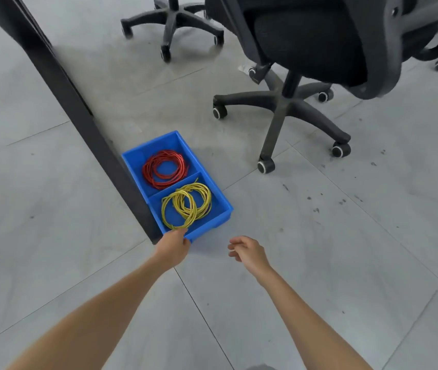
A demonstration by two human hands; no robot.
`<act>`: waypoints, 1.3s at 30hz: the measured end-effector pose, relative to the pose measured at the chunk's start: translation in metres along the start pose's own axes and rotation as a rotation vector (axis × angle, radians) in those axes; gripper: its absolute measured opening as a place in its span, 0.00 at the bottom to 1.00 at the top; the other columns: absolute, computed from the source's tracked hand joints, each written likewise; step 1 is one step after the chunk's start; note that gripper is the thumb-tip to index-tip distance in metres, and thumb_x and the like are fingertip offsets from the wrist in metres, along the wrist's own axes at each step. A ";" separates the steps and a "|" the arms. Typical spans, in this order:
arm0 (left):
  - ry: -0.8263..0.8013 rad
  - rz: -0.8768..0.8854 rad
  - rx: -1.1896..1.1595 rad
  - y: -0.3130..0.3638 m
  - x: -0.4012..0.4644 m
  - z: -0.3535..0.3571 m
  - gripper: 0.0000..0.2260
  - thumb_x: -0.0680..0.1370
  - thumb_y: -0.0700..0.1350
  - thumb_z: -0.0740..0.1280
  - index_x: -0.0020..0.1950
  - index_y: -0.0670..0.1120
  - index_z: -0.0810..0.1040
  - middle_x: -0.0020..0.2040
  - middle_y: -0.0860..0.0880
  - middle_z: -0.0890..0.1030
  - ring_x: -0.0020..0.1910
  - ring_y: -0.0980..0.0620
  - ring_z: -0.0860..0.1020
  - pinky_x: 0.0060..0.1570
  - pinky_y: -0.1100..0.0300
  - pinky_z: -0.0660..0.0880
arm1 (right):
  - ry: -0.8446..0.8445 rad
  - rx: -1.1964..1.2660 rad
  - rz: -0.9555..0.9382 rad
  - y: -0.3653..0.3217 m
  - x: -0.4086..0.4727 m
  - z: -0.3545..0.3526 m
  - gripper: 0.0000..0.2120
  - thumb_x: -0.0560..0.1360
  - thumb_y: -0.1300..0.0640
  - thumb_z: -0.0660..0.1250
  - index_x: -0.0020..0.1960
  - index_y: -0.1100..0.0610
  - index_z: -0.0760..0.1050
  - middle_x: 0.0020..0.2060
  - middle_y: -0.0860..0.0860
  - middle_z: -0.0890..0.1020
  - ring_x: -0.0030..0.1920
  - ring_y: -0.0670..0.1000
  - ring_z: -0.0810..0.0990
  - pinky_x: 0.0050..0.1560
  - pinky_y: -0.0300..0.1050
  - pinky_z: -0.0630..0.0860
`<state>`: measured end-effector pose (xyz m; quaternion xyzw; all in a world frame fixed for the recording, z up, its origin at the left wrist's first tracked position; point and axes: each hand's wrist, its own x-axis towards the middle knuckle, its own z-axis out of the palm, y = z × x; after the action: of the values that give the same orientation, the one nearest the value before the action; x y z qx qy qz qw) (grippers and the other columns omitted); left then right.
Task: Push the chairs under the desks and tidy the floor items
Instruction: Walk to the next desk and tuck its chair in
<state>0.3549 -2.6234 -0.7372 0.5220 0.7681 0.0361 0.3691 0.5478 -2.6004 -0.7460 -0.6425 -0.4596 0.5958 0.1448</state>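
One blue bin (220,202) with two compartments, one red coil (165,169), one yellow coil (186,204); left hand (174,245) grips its near rim, right hand (248,252) hovers, loosely curled, empty. Three chairs nearby.

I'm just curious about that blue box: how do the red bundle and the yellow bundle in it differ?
The red coil lies in the far compartment of the blue bin; the yellow coil lies in the near one, by the left hand. The red coil is one tight ring; the yellow coil spreads into overlapping loops. Both are thin wire lying flat.
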 end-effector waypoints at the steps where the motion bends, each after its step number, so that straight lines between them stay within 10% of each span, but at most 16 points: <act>1: -0.018 -0.002 0.029 -0.007 0.008 0.007 0.11 0.78 0.39 0.55 0.56 0.39 0.72 0.54 0.40 0.78 0.52 0.41 0.75 0.46 0.55 0.70 | -0.008 0.031 0.016 0.008 0.010 0.004 0.11 0.75 0.65 0.56 0.50 0.57 0.75 0.46 0.54 0.81 0.41 0.50 0.80 0.44 0.38 0.75; 10: -0.074 -0.006 0.206 -0.019 0.015 0.016 0.20 0.78 0.36 0.53 0.70 0.43 0.66 0.66 0.42 0.72 0.64 0.42 0.71 0.60 0.53 0.69 | -0.060 0.155 0.147 0.051 0.015 0.018 0.09 0.76 0.64 0.57 0.50 0.57 0.74 0.48 0.54 0.80 0.43 0.50 0.80 0.45 0.37 0.75; 23: -0.152 0.255 0.163 0.012 -0.017 0.076 0.04 0.72 0.36 0.56 0.40 0.42 0.69 0.41 0.40 0.77 0.45 0.39 0.75 0.39 0.55 0.70 | 0.036 0.372 0.225 0.077 0.008 -0.006 0.14 0.79 0.56 0.56 0.63 0.60 0.67 0.55 0.55 0.75 0.53 0.54 0.77 0.55 0.45 0.73; 35: -0.548 0.390 -0.027 0.070 -0.070 0.151 0.20 0.75 0.37 0.56 0.66 0.43 0.69 0.58 0.40 0.77 0.58 0.42 0.74 0.57 0.51 0.73 | 0.169 0.355 0.254 0.127 -0.022 -0.073 0.07 0.76 0.57 0.64 0.48 0.61 0.73 0.50 0.59 0.80 0.45 0.52 0.80 0.43 0.44 0.78; 39: -0.409 0.409 -0.244 0.065 -0.052 0.133 0.18 0.76 0.34 0.57 0.65 0.42 0.72 0.61 0.46 0.78 0.61 0.50 0.75 0.62 0.59 0.71 | 0.216 0.351 0.230 0.129 -0.017 -0.078 0.09 0.77 0.57 0.62 0.52 0.62 0.73 0.51 0.58 0.79 0.46 0.54 0.79 0.43 0.45 0.78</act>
<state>0.4952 -2.6811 -0.7774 0.6141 0.5468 0.0958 0.5610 0.6739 -2.6548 -0.8108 -0.7158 -0.2546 0.6068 0.2337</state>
